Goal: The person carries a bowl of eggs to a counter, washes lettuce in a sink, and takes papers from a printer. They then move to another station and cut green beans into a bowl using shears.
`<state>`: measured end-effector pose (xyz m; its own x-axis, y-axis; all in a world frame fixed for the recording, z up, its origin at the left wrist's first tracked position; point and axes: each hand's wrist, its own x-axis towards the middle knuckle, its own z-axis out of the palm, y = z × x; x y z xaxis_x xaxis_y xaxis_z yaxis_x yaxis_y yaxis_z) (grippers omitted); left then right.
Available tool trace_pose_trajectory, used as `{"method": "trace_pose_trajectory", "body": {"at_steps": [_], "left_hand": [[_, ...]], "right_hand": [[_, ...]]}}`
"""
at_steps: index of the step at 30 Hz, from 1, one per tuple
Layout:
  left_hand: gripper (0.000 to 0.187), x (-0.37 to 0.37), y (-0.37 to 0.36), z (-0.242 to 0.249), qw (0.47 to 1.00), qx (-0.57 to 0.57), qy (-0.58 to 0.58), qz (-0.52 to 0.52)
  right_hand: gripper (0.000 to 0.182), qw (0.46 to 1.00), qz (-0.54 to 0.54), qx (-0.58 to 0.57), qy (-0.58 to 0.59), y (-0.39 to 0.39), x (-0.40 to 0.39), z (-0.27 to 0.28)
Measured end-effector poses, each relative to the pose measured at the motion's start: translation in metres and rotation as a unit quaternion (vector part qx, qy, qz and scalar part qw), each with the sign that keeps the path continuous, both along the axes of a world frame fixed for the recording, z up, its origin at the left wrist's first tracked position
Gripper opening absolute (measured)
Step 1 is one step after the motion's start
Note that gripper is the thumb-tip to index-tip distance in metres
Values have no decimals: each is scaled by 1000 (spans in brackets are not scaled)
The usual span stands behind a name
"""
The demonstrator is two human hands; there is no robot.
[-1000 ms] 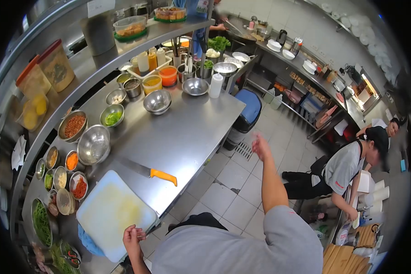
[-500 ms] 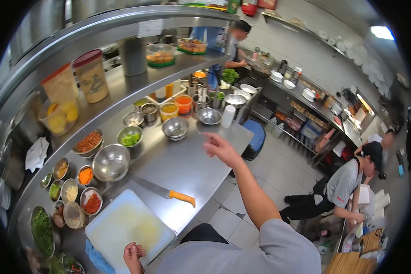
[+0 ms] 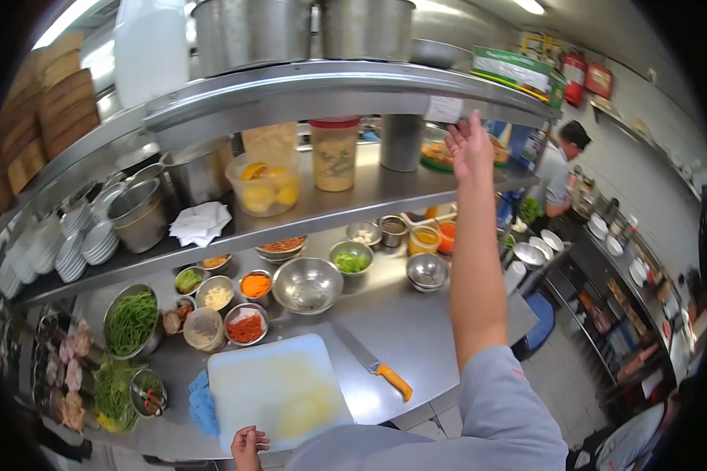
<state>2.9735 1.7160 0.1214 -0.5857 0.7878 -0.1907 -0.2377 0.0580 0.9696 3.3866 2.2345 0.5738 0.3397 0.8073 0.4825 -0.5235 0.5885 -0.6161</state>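
My right hand (image 3: 471, 147) is raised at the upper shelf, fingers apart and holding nothing, beside a paper label (image 3: 444, 109) on the shelf edge and near a clear container of orange food (image 3: 437, 151). Low in the view, my left hand (image 3: 248, 446) is at the near edge of a white cutting board (image 3: 279, 385), its fingers curled; I see nothing in them. A knife with an orange handle (image 3: 394, 382) lies on the steel counter to the right of the board. A blue cloth (image 3: 203, 403) touches the board's left side.
Behind the board stand a large steel bowl (image 3: 307, 286) and several small bowls of chopped food. Green beans (image 3: 130, 322) fill a bowl at the left. The shelf (image 3: 353, 206) holds lemons (image 3: 267, 191), napkins (image 3: 201, 223) and stacked dishes. A person (image 3: 554, 169) stands at the back right.
The view has swung left and up. My right hand has gone from above the counter up to the shelf, and its fingers have spread. My left hand stays by the board's near edge.
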Motion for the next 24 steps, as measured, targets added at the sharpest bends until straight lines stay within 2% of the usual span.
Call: {"method": "trace_pose_trajectory", "body": {"at_steps": [1, 3, 4, 6, 7, 8, 9, 10, 11, 12, 15, 17, 18, 20, 21, 22, 23, 24], "left_hand": [[24, 2, -3, -3, 1000, 2, 0, 21], [25, 5, -11, -15, 999, -26, 6, 40], [25, 9, -16, -15, 996, -26, 4, 81], [24, 19, -15, -5, 997, -11, -5, 75], [24, 23, -17, -6, 995, -8, -9, 103], [24, 28, -16, -6, 995, -12, -10, 97], [25, 33, -16, -6, 996, -16, -10, 90], [25, 38, -18, -4, 994, -16, -12, 111], [24, 43, -21, -1, 995, -10, -14, 96], [24, 47, -25, 0, 997, -4, -14, 79], [25, 57, -44, -3, 994, -22, -14, 106], [25, 69, -61, -11, 990, -33, -26, 138], [26, 77, -73, -15, 986, -44, -29, 158], [27, 91, -101, -26, 975, -59, -41, 209], [27, 98, -118, -37, 973, -81, -39, 215], [28, 107, -136, -48, 968, -103, -38, 227], [28, 114, -155, -57, 963, -116, -37, 242], [28, 119, -175, -66, 950, -118, -46, 286]], "right_hand": [[21, 996, 90, -2, 18, 29, 7, 0], [18, 994, 77, 71, 29, 32, -20, 3], [17, 993, 83, 71, 39, 31, -35, -8], [15, 988, 128, 83, 25, -20, -95, -28], [16, 976, 191, 106, -24, -36, -129, -48], [16, 958, 267, 84, -63, -84, -166, -56], [17, 937, 294, 98, -159, -108, -198, -69], [17, 912, 314, 164, -206, -107, -230, -89], [19, 886, 334, 171, -271, -125, -250, -86], [21, 871, 303, 178, -343, -131, -270, -78], [20, 866, 330, 170, -335, -125, -325, -45], [26, 890, 405, 67, -198, -119, -361, -23], [24, 912, 348, 44, -214, -111, -376, -15], [28, 910, 309, 105, -256, -86, -403, -19], [31, 892, 257, 81, -362, -95, -397, -14], [37, 822, 182, 87, -533, -62, -412, -23], [40, 885, 204, 114, -403, -63, -419, -44], [39, 835, 193, 97, -506, -78, -411, -36]]}}
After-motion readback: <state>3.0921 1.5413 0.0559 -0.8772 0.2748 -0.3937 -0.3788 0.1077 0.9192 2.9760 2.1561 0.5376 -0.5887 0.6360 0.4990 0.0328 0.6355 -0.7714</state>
